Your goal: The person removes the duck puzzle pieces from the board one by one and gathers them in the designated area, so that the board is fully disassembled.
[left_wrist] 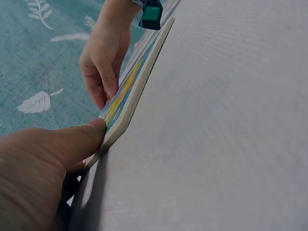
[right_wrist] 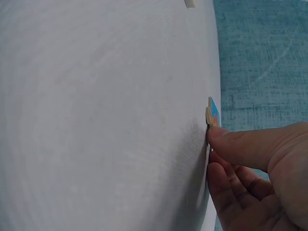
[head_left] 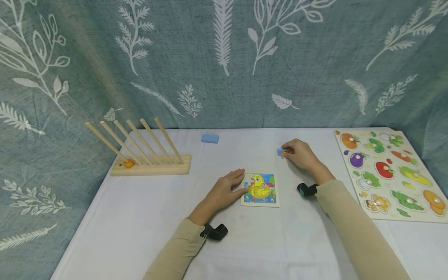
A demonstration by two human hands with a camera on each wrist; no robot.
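Observation:
My right hand [head_left: 300, 154] pinches a small blue and orange puzzle piece [head_left: 280, 152] between thumb and fingertips, low over the white table. In the right wrist view the thin wooden edge of the piece [right_wrist: 209, 115] shows beyond the thumb. Left of it lies a square wooden duck puzzle [head_left: 260, 190], with a yellow duck on blue and a pale patch at its upper left. My left hand [head_left: 223, 192] rests at the puzzle's left side, fingers extended near the upper left corner. Its thumb [left_wrist: 86, 139] touches the puzzle's edge in the left wrist view.
A wooden peg stand [head_left: 150, 168] with several slanting rods and an orange bead [head_left: 128, 163] stands at the left. A blue block [head_left: 210, 138] lies near the back edge. At the right lies a vegetable knob puzzle board [head_left: 376, 184]. A patterned teal curtain [head_left: 241, 89] hangs behind the table.

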